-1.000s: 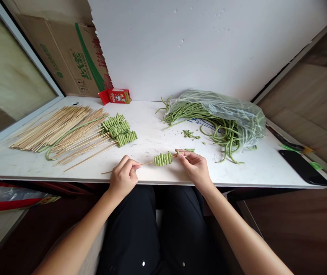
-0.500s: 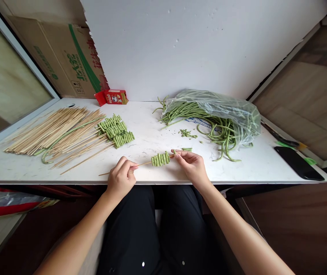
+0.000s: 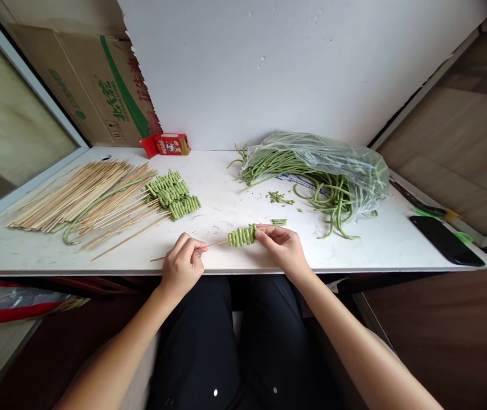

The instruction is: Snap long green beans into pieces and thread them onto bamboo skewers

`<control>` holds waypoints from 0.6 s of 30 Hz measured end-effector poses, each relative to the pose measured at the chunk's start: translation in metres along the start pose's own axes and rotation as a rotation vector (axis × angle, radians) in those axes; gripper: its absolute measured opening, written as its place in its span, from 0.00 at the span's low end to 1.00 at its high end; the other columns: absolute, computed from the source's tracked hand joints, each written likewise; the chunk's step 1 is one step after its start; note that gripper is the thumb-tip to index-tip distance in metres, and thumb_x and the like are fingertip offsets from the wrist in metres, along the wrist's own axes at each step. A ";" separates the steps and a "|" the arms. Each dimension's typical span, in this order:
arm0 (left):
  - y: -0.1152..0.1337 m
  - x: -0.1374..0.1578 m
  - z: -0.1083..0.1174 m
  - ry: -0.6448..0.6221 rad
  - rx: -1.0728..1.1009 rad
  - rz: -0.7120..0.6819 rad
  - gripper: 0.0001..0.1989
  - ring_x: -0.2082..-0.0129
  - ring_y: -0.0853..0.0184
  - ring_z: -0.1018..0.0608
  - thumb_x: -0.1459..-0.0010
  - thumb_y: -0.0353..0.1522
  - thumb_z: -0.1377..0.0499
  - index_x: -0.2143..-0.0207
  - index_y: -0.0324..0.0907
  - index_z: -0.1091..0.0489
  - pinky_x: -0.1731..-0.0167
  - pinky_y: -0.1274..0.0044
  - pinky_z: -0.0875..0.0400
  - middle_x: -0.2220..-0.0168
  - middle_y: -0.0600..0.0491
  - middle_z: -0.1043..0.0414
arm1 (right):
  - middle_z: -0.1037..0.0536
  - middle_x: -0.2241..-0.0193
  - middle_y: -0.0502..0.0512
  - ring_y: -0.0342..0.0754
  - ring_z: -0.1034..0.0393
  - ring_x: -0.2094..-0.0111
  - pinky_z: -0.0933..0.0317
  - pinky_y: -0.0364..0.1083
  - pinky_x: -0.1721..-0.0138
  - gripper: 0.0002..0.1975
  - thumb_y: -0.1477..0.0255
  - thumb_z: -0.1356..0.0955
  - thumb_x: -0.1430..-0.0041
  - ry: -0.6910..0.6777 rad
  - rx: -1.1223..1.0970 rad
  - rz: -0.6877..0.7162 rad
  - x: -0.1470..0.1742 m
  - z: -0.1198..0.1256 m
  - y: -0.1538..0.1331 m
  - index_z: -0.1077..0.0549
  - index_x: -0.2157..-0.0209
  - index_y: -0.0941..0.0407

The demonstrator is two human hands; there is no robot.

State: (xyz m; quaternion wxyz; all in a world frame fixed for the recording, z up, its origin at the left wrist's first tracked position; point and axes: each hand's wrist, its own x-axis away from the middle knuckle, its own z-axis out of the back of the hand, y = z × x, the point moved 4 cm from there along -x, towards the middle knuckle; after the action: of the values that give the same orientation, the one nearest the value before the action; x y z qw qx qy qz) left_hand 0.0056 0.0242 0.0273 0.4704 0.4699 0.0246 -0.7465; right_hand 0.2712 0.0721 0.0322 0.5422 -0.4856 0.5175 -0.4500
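Note:
My left hand point(image 3: 184, 259) is closed around a thin wooden skewer point(image 3: 217, 244) just above the table's front edge. Several short green bean pieces point(image 3: 240, 237) sit side by side on the skewer. At their right end, my right hand point(image 3: 283, 246) pinches a bean piece point(image 3: 253, 231) against the row. A few cut bean pieces point(image 3: 279, 222) lie just beyond my right fingers. Finished-looking bean skewers point(image 3: 170, 193) are stacked to the left, beside a pile of bare skewers point(image 3: 72, 193) with one long bean point(image 3: 98, 200) across it.
Long green beans point(image 3: 286, 165) spill from a clear plastic bag point(image 3: 354, 165) at the back right. Bean trimmings point(image 3: 279, 197) lie before it. A black phone point(image 3: 446, 240) and a knife point(image 3: 418, 200) are at far right. A red box point(image 3: 172, 144) stands against the white back panel point(image 3: 243, 68).
My right hand has pushed the bean piece leftward along the skewer, up against the others. My left hand keeps its hold on the skewer.

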 end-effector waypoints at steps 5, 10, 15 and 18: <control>-0.002 0.002 0.000 0.006 0.008 0.022 0.08 0.68 0.68 0.24 0.33 0.23 0.42 0.63 0.42 0.28 0.70 0.78 0.29 0.66 0.53 0.29 | 0.14 0.53 0.60 0.57 0.21 0.53 0.29 0.52 0.55 0.20 0.53 0.25 0.40 0.019 0.075 -0.001 -0.010 0.026 -0.010 0.15 0.56 0.53; -0.003 0.002 -0.002 -0.001 0.002 0.025 0.08 0.68 0.68 0.23 0.32 0.23 0.42 0.63 0.42 0.27 0.69 0.78 0.28 0.66 0.53 0.28 | 0.15 0.53 0.60 0.59 0.24 0.50 0.31 0.54 0.57 0.17 0.58 0.33 0.29 0.156 0.469 0.234 -0.025 0.072 -0.021 0.17 0.52 0.52; -0.002 0.001 -0.002 -0.009 -0.016 0.018 0.08 0.68 0.67 0.23 0.32 0.23 0.41 0.63 0.42 0.26 0.68 0.76 0.28 0.67 0.52 0.28 | 0.18 0.51 0.63 0.65 0.33 0.48 0.35 0.65 0.45 0.15 0.69 0.35 0.28 0.098 1.044 0.459 -0.026 0.080 -0.012 0.17 0.50 0.52; -0.001 0.000 -0.001 -0.015 -0.025 0.016 0.08 0.68 0.68 0.23 0.32 0.23 0.41 0.63 0.42 0.26 0.67 0.76 0.28 0.67 0.53 0.28 | 0.19 0.49 0.64 0.66 0.35 0.47 0.35 0.65 0.46 0.15 0.70 0.35 0.28 0.061 1.140 0.441 -0.027 0.077 -0.002 0.17 0.50 0.53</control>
State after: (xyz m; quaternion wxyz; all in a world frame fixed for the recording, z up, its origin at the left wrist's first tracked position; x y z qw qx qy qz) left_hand 0.0058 0.0252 0.0266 0.4824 0.4584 0.0267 -0.7460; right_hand 0.3462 0.1033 0.0369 0.7819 0.0126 0.2987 -0.5471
